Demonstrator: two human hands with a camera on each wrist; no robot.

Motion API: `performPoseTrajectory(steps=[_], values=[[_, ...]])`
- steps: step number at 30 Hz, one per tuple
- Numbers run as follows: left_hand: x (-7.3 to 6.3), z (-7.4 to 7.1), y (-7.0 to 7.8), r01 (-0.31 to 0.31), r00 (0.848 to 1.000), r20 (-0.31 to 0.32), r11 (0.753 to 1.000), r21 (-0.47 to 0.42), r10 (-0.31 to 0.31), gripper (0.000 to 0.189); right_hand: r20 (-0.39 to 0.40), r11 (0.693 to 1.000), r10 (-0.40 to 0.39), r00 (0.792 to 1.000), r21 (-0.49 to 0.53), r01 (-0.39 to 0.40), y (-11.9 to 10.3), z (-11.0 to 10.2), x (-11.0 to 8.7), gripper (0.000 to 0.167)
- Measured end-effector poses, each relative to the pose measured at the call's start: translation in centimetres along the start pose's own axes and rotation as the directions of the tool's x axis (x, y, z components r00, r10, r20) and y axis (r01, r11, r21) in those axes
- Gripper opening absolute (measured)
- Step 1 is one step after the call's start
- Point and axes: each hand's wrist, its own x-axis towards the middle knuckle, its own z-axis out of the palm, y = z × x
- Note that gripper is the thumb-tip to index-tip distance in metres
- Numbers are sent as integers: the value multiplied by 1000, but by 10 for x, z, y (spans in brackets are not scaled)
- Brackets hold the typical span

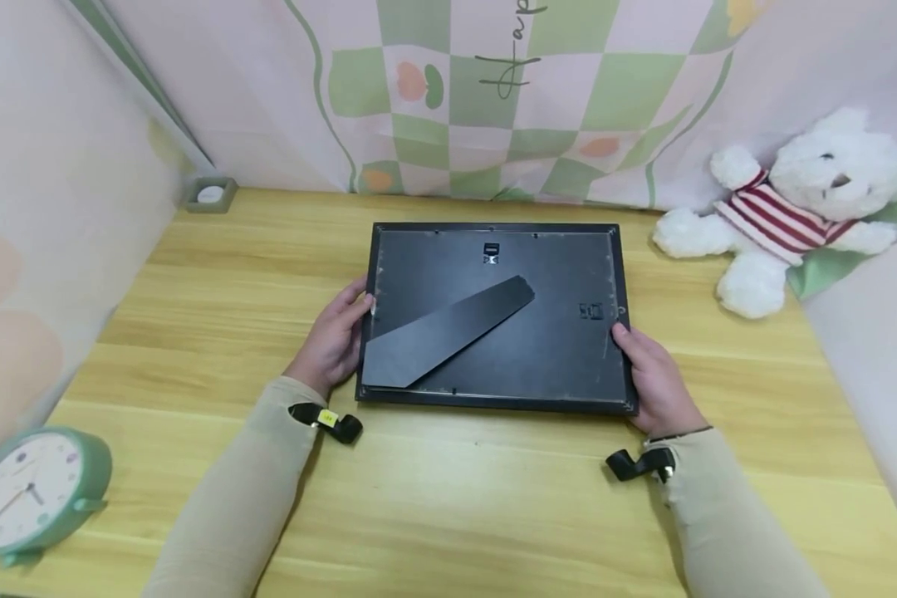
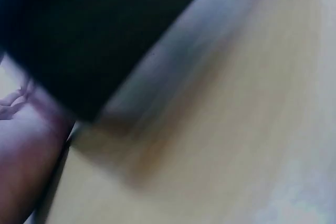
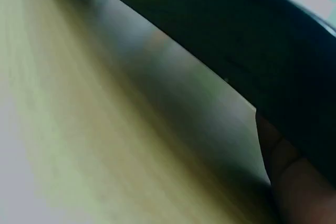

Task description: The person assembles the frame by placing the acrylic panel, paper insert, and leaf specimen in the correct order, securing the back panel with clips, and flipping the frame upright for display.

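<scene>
A black picture frame (image 1: 546,357) lies back side up between both hands, over the wooden table. Its flat stand leg (image 1: 441,336) runs slantwise across the backing, folded close to it. Two small metal hangers sit near the top and right edges. My left hand (image 1: 336,336) grips the left edge, thumb on top. On the right edge, my right hand (image 1: 656,378) holds with its thumb above and fingers underneath. In the right wrist view, curled fingers (image 3: 302,187) show below the dark frame (image 3: 210,30), with the table lower down. The frame's front faces down, hidden in the head view.
A green alarm clock (image 1: 37,494) stands at the left front. A white teddy bear (image 1: 800,199) in a striped shirt leans at the back right. A small grey square holder (image 1: 211,195) sits in the back left corner. Patterned cloth (image 1: 493,100) hangs behind the table (image 1: 448,507).
</scene>
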Motion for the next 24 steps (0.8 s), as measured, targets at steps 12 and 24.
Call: performPoseTrajectory(steps=[12, 24], values=[[-1, 1, -2, 63, 995, 80, 997, 42, -66, 26, -7, 995, -47, 999, 84, 48, -3, -7, -3, 29], [-2, -1, -4, 60, 997, 44, 996, -60, -58, 20, -25, 1000, -8, 1000, -20, 7, -2, -6, 5, 25]])
